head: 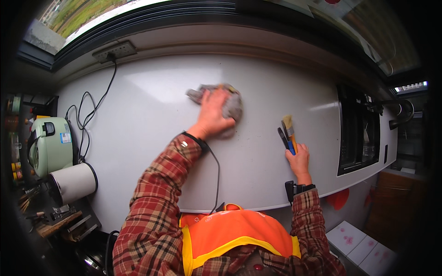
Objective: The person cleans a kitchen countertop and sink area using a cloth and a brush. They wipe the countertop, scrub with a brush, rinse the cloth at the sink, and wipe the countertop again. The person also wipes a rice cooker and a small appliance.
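My left hand (217, 112) presses a crumpled grey cloth (234, 107) flat against the white countertop (155, 145). Its fingers spread over the cloth, which is slightly blurred. Farther right, my right hand (299, 158) grips a bundle of slim tools just above or on the counter; which of the two I cannot tell. The bundle includes a bristle brush (289, 128) with a yellow handle, a tool with a blue handle (291, 147) and a black-ended tool (282, 137). Small dark specks dot the counter between both hands.
A black sink (359, 138) with a dark faucet (400, 114) is set into the counter's right end. At left stand a green rice cooker (51, 148) and a white cylindrical container (74, 183). A black cord (103, 98) runs to a wall socket strip (115, 51) below the window.
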Demonstrator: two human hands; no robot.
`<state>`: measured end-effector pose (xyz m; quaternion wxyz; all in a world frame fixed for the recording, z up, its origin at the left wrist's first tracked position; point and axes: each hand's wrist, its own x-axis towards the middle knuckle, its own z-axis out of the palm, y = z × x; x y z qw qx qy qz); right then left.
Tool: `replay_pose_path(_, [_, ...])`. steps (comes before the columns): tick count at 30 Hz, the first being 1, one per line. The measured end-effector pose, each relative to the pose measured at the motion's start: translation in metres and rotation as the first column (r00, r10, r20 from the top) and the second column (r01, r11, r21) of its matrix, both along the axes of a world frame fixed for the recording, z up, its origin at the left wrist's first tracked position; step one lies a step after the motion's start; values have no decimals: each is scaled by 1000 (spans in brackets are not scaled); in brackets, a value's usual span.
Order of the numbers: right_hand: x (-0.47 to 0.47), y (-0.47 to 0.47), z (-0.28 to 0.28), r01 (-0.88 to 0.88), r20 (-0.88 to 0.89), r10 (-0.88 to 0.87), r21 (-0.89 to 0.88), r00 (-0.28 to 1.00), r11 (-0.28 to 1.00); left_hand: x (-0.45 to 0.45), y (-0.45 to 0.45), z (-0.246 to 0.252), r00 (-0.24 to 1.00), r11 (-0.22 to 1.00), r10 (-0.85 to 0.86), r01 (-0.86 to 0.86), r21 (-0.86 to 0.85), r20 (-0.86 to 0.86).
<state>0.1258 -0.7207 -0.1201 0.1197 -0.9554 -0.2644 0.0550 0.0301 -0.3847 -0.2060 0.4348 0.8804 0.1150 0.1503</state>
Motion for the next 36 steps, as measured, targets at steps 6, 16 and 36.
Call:
replay_pose_path(6, [4, 0, 21, 425, -378, -336, 182, 863, 887, -33, -154, 56, 932, 895, -362, 356, -267, 28])
replay_pose_path(16, [9, -6, 72, 649, -604, -291, 537, 742, 540, -101, 11, 109, 979, 320, 169, 55, -946, 114])
replay_pose_path(36, [-5, 14, 98, 594, -609, -171, 608, 775, 527, -72, -114, 88, 999, 731, -25, 46, -681, 41])
